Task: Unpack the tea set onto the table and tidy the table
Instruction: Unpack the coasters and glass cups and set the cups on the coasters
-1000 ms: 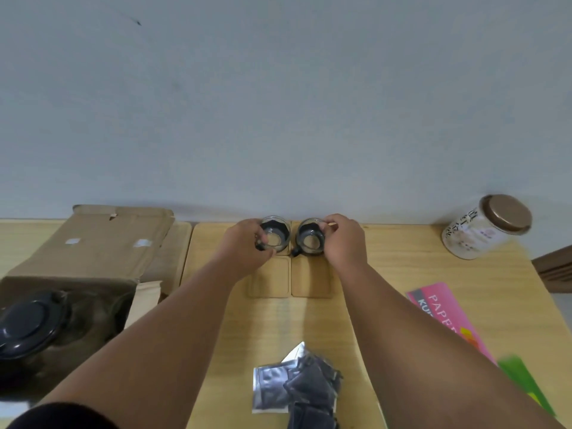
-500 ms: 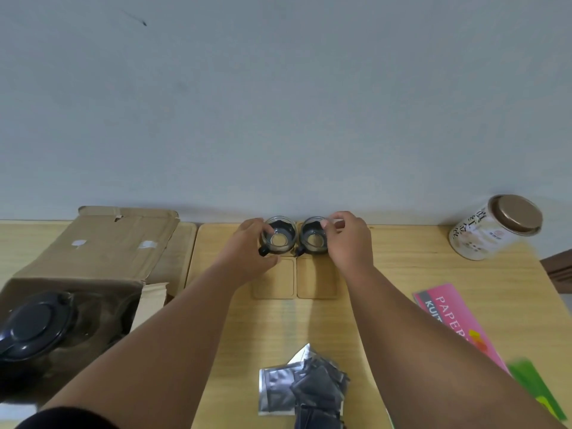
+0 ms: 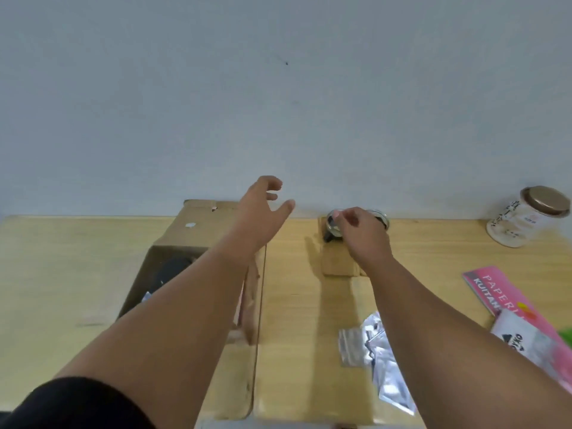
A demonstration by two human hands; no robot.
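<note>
Under the right hand (image 3: 360,235), at the far edge of the wooden surface (image 3: 77,274) by the wall: two glass cups (image 3: 332,224) with dark bases, side by side, each on a square wooden coaster (image 3: 335,263). Right hand lies over the cups, fingers curled; whether it grips one cannot be told, the far cup being mostly hidden behind it.

Left of that hand, raised clear of the surface: left hand (image 3: 263,209), open, fingers spread, holding nothing, above the far end of the cardboard box (image 3: 185,230).

Below the left forearm: box interior, open at top, with a dark round item (image 3: 171,269) inside, partly hidden and blurred.

Nearer the person than the right hand, beside its forearm: silver foil packets (image 3: 371,345), loosely piled.

Right of the right hand: lidded jar (image 3: 526,218) with printed label at the far corner; pink paper booklet (image 3: 501,289) and white packet (image 3: 526,342) at the near right edge.
</note>
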